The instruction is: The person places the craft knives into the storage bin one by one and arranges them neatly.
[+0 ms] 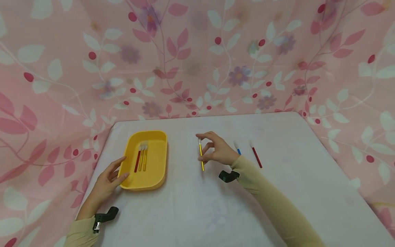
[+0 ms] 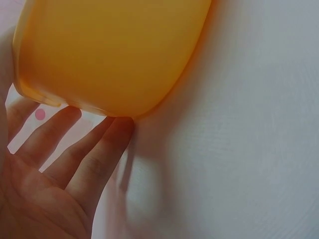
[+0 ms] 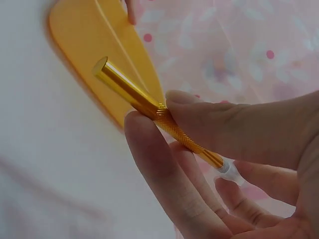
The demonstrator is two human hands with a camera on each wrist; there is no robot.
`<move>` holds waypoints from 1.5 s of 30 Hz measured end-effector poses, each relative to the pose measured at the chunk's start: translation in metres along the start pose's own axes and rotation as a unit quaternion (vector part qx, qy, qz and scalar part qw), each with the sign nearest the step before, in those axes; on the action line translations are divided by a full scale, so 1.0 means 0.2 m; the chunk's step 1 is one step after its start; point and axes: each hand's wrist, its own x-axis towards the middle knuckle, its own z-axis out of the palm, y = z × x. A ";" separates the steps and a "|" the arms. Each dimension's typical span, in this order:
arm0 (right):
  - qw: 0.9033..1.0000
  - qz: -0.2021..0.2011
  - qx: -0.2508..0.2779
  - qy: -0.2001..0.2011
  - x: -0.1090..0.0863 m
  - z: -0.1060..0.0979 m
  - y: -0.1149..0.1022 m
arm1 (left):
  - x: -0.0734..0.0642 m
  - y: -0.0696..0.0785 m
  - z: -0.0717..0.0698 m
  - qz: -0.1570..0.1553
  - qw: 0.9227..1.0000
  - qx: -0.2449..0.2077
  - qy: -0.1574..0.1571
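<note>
My right hand (image 1: pixel 221 150) pinches a gold craft knife (image 1: pixel 200 148) above the white table. In the right wrist view the knife's knurled grip lies between thumb and fingers, its clear cap near the other fingers. My left hand (image 1: pixel 106 181) holds the yellow tray (image 1: pixel 162 154) at its left side, thumb over the rim; fingertips (image 2: pixel 124 128) meet the tray's wall in the left wrist view. Inside the tray, one red craft knife (image 1: pixel 137 162) and two gold ones (image 1: pixel 144 161) lie side by side, clear caps pointing away from me.
Right of my right hand lies a blue craft knife (image 1: pixel 238 149), partly hidden by the wrist. Farther right is a red craft knife (image 1: pixel 257 157). A pink floral cloth (image 1: pixel 197 61) hangs behind the white table (image 1: pixel 197 212) and along its sides.
</note>
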 end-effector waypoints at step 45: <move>0.994 0.053 0.085 0.032 0.67 0.77 -0.06 | 0.01 -0.01 0.00 0.002 1.000 0.006 0.001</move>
